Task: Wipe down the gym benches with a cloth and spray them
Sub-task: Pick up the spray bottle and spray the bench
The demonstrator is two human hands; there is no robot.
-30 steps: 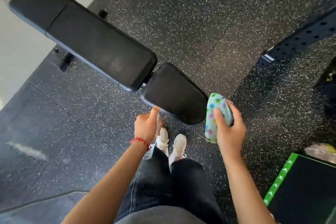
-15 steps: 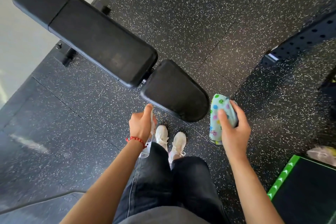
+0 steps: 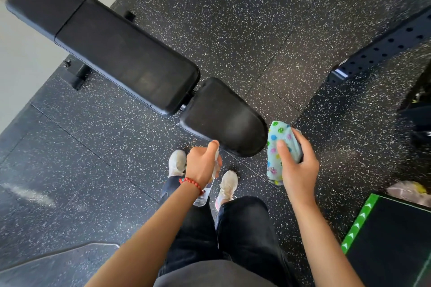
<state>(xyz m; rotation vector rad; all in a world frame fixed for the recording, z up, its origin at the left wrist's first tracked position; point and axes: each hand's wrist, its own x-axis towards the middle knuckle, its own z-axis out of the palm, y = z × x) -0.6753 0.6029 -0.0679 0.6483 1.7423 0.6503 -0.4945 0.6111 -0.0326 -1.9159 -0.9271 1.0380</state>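
Observation:
A black padded gym bench (image 3: 130, 58) runs from the upper left toward me, and its seat pad (image 3: 224, 116) ends just ahead of my feet. My left hand (image 3: 203, 165), with a red bead bracelet on the wrist, grips a clear spray bottle (image 3: 206, 190) whose top sits at the near edge of the seat pad. My right hand (image 3: 297, 165) holds a folded light-blue cloth with coloured dots (image 3: 278, 147) just to the right of the seat pad.
Black speckled rubber floor all around. A dark perforated rack beam (image 3: 382, 49) crosses the upper right. A black box with a green arrowed edge (image 3: 391, 240) stands at the lower right, with a crumpled pale item (image 3: 405, 190) beside it. A grey wall (image 3: 21, 58) is at the left.
My left foot has stepped to the left and my stance has widened. The left hand with the bottle has moved right, up to the seat pad's near edge. The cloth hand stays beside the pad.

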